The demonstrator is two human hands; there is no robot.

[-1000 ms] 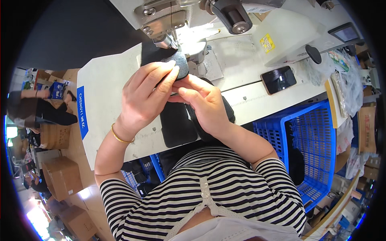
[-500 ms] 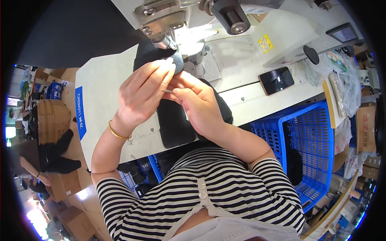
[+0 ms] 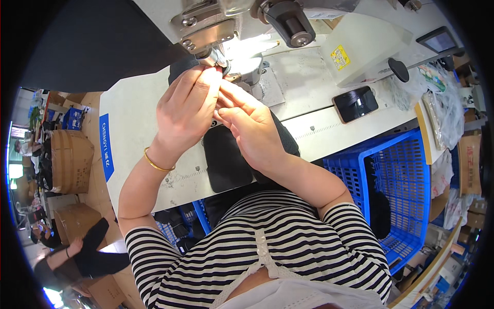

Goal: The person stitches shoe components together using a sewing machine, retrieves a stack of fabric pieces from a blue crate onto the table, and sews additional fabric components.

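Observation:
My left hand (image 3: 186, 114) and my right hand (image 3: 248, 125) are raised together just under the head of a sewing machine (image 3: 216, 23), by its lit needle area. Their fingertips meet around something small that the fingers hide; I cannot tell what it is. A black fabric piece (image 3: 226, 159) lies flat on the white machine table (image 3: 134, 134) below both hands, and part of it shows behind the left hand near the needle. A gold bangle sits on my left wrist.
A black phone (image 3: 355, 104) lies on the table to the right, near a white machine box (image 3: 360, 46) with a yellow label. A blue plastic crate (image 3: 401, 190) stands at the lower right. Cardboard boxes (image 3: 72, 159) and another person (image 3: 77, 257) are at the left.
Both hands have moved up toward the needle. The small black piece seen between the fingertips earlier is now hidden by the fingers.

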